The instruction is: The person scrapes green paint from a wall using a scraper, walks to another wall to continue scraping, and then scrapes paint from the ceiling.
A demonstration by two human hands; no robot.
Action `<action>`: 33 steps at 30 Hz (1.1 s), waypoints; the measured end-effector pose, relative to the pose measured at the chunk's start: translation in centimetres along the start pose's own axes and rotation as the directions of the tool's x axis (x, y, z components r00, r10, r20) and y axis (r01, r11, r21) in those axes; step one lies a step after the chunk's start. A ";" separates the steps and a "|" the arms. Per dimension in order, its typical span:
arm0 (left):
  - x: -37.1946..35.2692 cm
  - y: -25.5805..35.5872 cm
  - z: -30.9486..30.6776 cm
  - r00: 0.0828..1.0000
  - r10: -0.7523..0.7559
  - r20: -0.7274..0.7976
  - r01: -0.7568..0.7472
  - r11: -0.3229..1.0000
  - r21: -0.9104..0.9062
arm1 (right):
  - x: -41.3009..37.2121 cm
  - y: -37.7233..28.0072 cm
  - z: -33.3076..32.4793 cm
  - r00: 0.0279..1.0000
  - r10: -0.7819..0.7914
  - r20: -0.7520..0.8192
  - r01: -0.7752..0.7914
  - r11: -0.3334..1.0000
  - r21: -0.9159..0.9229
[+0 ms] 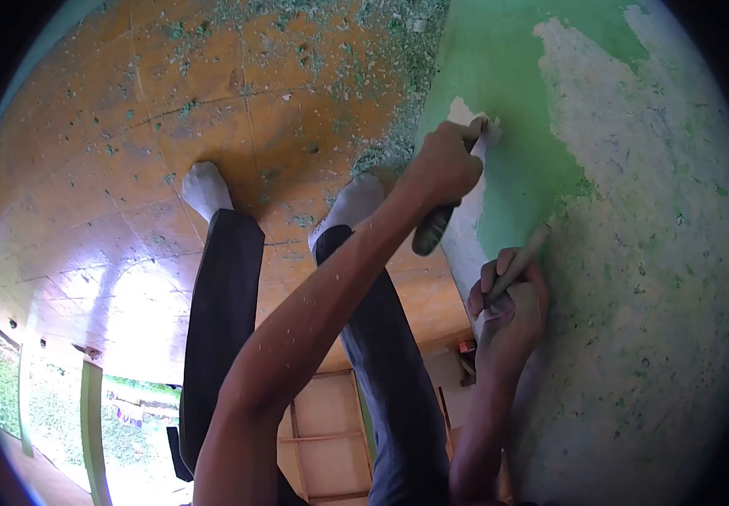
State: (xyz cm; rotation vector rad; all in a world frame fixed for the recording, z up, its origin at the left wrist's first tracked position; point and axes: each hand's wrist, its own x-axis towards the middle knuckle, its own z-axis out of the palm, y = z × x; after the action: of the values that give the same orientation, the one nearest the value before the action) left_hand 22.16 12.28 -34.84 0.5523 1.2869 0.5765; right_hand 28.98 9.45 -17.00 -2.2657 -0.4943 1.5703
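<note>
Your left hand (453, 160) is wrapped around a dark-handled scraper (434, 229), its blade end at the border of the green paint (520, 190) on the wall (634, 337). Your right hand (514, 308) grips a grey stick-like tool (523, 260), angled toward the lower edge of that paint; you cannot tell from this view whether its tip touches. Both tools are near each other, the right one lower.

Watch the left blade: if it breaks free of the coating under a hard push, it could skid along the wall, and a steep angle could gouge the surface. Since your hands work close together, a downward slip might bring the scraper into your right knuckles. Loose flakes (394, 72) litter the floor (187, 139) close to your socked feet (356, 207), so leaning hard could cost you your footing.
</note>
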 end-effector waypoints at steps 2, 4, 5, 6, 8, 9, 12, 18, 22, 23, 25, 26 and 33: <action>1.7 0.0 -1.2 0.998 -0.050 0.043 0.048 0.998 0.039 | -0.1 0.6 0.1 0.997 -0.040 -0.072 0.041 0.999 0.004; 3.6 0.2 -2.0 0.990 -0.126 0.061 0.122 0.990 0.064 | -0.6 0.7 0.1 0.997 -0.043 -0.059 0.042 0.999 -0.025; 3.8 0.3 -2.0 0.992 -0.110 0.059 0.107 0.992 0.061 | -0.3 0.4 0.1 0.997 -0.068 -0.039 0.067 0.997 -0.038; 3.1 0.0 -1.9 0.990 -0.098 0.105 0.095 0.995 0.028 | -0.3 0.2 0.1 0.996 -0.075 -0.043 0.074 0.997 -0.037; 1.2 0.1 -1.9 0.985 -0.087 0.149 0.088 0.996 -0.003 | -0.4 0.0 0.2 0.995 -0.090 -0.049 0.089 0.995 -0.040; 0.2 -0.1 -1.6 0.988 -0.067 0.140 0.073 0.997 -0.038 | -0.6 -0.1 0.4 0.995 -0.087 -0.050 0.085 0.996 -0.037; -1.0 -1.0 -2.1 0.986 -0.132 0.099 0.144 0.982 -0.126 | -1.4 -0.5 0.9 0.998 -0.044 -0.054 0.043 0.999 -0.013; -0.7 -0.5 -1.6 0.987 -0.159 0.014 0.158 0.960 -0.232 | -2.0 -0.1 0.8 0.999 -0.044 0.007 0.044 0.999 -0.016; -0.4 -0.7 -1.1 0.986 0.165 0.033 -0.168 0.976 0.136 | -2.3 0.6 0.7 0.996 -0.084 -0.008 0.084 0.996 -0.013; -0.6 -1.0 -1.0 0.986 0.162 0.035 -0.165 0.977 0.134 | -2.4 0.9 0.6 0.995 -0.096 -0.006 0.095 0.995 -0.025; -1.8 0.6 -1.5 0.976 0.015 0.217 0.002 0.997 -0.077 | -2.4 1.3 0.2 0.997 -0.083 0.012 0.083 0.996 -0.023; -1.6 0.4 -1.4 0.976 0.013 0.216 0.004 0.997 -0.077 | -2.3 1.4 0.1 0.997 -0.072 0.035 0.073 0.997 -0.020; 1.4 0.3 -3.5 0.974 -0.073 0.216 0.072 0.997 0.013 | -2.1 1.8 0.5 0.997 -0.046 0.060 0.047 0.998 -0.029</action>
State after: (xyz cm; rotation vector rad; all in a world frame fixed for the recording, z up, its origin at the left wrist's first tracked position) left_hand 18.92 13.72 -36.34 0.5546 1.0974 0.4394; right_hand 28.00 6.89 -16.26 -2.2187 -0.5868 1.6220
